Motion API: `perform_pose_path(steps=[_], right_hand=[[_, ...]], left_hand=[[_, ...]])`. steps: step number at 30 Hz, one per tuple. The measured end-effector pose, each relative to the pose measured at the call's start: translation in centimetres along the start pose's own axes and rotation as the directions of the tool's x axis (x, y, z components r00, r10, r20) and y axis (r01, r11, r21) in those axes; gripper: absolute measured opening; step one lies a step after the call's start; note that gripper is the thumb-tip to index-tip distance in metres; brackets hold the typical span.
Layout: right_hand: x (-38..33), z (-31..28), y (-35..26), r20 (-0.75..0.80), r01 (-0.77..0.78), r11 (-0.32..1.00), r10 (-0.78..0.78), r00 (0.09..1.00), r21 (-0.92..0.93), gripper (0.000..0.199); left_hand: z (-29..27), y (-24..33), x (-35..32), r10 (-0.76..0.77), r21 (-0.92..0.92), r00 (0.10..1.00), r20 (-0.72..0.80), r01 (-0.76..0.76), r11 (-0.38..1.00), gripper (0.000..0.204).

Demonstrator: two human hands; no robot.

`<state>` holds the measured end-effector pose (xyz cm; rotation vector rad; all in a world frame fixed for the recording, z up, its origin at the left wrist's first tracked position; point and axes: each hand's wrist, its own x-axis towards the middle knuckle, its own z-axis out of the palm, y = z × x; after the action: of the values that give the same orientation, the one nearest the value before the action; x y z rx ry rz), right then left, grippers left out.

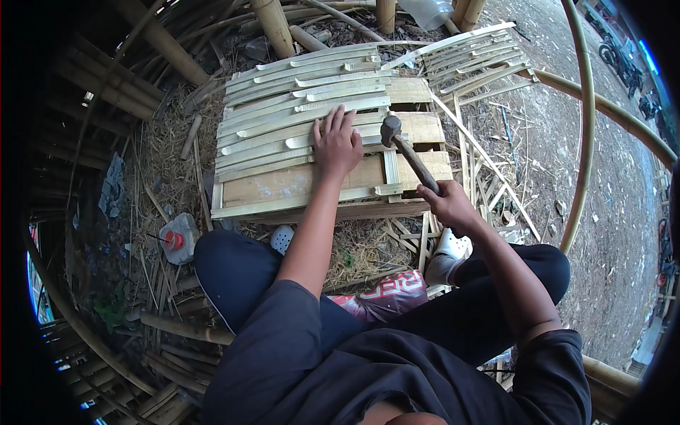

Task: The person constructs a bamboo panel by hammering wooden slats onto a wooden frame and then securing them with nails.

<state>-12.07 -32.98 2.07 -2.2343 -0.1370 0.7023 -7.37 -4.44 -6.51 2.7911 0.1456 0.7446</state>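
My right hand (450, 206) is closed round the wooden handle of a hammer (414, 161). The metal hammer head is raised over the right end of the bamboo slats. My left hand (338, 145) lies with fingers spread on several pale split-bamboo slats (273, 129). These run side by side across a low wooden plank table (419, 127). A short upright bamboo strip (392, 168) crosses near the slats' right ends. Toward me, one lone slat (304, 202) lies along the near edge, with bare plank between it and the others. Any nails are too small to make out.
A slatted bamboo panel (474, 60) leans beyond the table's far right corner. Loose bamboo strips (489, 173) litter the ground at right. A container with a red top (175, 239) stands at left. Bamboo poles (586, 120) rise around me, and a motorcycle (620, 64) is parked far right.
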Motion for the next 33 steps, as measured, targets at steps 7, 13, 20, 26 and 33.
perform_pose_path(steps=[7,13,20,26,33], right_hand=[[0.0,-0.6,0.4,0.109,-0.043,0.994,0.032,0.994,0.099,0.040],[-0.1,-0.7,0.6,0.178,-0.124,0.976,0.091,0.980,0.180,0.041],[1.0,-0.1,4.1,0.094,-0.023,0.990,0.010,0.995,0.137,0.040],[0.8,0.2,3.9,-0.057,0.119,0.991,-0.116,0.992,0.056,0.040],[-0.5,-0.8,1.1,-0.048,-0.044,0.990,0.051,0.998,0.137,0.061]], left_hand=[[0.2,0.0,0.0,-0.003,-0.017,1.000,-0.015,0.003,1.000,0.049],[0.3,-0.1,-0.1,0.004,-0.035,0.999,-0.039,-0.006,0.999,0.050],[0.2,0.2,0.1,0.009,-0.040,0.999,-0.040,-0.011,0.999,0.050],[-0.2,0.5,0.1,-0.004,0.008,1.000,0.028,0.004,1.000,0.048],[-0.3,0.3,0.0,-0.013,0.002,1.000,0.023,0.013,1.000,0.048]])
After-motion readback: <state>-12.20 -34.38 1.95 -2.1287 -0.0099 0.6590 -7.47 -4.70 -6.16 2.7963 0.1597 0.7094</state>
